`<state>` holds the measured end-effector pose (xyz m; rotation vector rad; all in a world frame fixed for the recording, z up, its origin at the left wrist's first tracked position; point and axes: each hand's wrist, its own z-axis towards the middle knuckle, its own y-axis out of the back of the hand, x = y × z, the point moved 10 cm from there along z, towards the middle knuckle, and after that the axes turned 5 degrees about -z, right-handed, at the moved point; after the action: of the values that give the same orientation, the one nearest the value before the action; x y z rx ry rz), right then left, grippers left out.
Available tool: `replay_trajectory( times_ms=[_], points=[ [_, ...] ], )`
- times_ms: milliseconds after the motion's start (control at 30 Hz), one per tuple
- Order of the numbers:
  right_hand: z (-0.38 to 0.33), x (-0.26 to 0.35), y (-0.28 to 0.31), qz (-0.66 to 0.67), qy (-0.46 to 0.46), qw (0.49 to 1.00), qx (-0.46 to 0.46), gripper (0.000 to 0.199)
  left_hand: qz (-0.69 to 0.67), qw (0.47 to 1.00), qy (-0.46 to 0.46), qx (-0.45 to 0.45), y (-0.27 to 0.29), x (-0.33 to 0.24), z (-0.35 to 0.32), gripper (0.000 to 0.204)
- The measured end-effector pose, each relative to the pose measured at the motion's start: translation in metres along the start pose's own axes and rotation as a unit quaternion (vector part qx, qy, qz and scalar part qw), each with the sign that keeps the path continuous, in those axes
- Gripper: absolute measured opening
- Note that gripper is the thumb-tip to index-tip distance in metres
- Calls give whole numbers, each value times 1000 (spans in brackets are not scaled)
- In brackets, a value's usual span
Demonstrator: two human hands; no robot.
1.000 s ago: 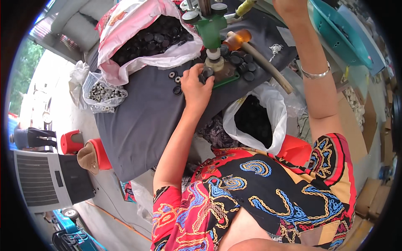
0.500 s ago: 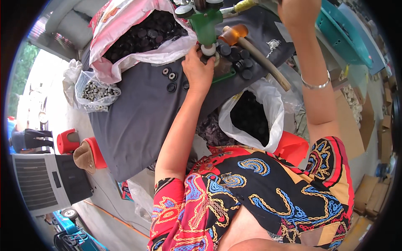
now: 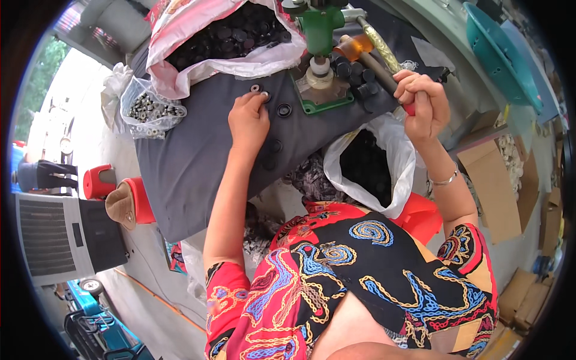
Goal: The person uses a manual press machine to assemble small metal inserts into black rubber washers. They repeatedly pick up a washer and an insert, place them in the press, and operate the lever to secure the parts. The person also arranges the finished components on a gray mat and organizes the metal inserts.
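Observation:
My left hand (image 3: 249, 123) is over the dark cloth, fingers closed together at a small black wheel (image 3: 267, 96) with a metal bearing in its middle. Another such wheel (image 3: 255, 88) lies just beyond the fingertips. A loose black wheel (image 3: 284, 110) sits to the right of the hand. My right hand (image 3: 426, 107) is wrapped round the end of a lever (image 3: 381, 47) with yellow wrapping; a bit of red shows at the grip. That lever belongs to a green hand press (image 3: 318, 33), whose ram stands over a pale round fixture (image 3: 320, 78) on the green-edged base.
A pink-white sack (image 3: 174, 75) of black wheels stands behind, left of the press. Beside it is a clear bag (image 3: 150, 114) of metal bearings. More black wheels (image 3: 360, 75) and a mallet (image 3: 377, 71) lie right of the press. A white bag (image 3: 402, 180) of black parts sits near me.
My left hand has left the press fixture and moved left to the wheels on the cloth. My right hand has come down from high up, with the lever. The view has shifted a little.

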<state>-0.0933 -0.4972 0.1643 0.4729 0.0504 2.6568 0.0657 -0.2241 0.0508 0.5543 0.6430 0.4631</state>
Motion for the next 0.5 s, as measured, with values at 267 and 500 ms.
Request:
replay_trajectory(
  times_ms=[267,500],
  points=[
    [102,-6,2,-49,-139,989,-6,20,119,968,-4,220,-16,2,-20,35],
    [168,-37,-1,6,-190,981,-29,22,140,929,51,339,-26,8,-8,35]
  ],
)
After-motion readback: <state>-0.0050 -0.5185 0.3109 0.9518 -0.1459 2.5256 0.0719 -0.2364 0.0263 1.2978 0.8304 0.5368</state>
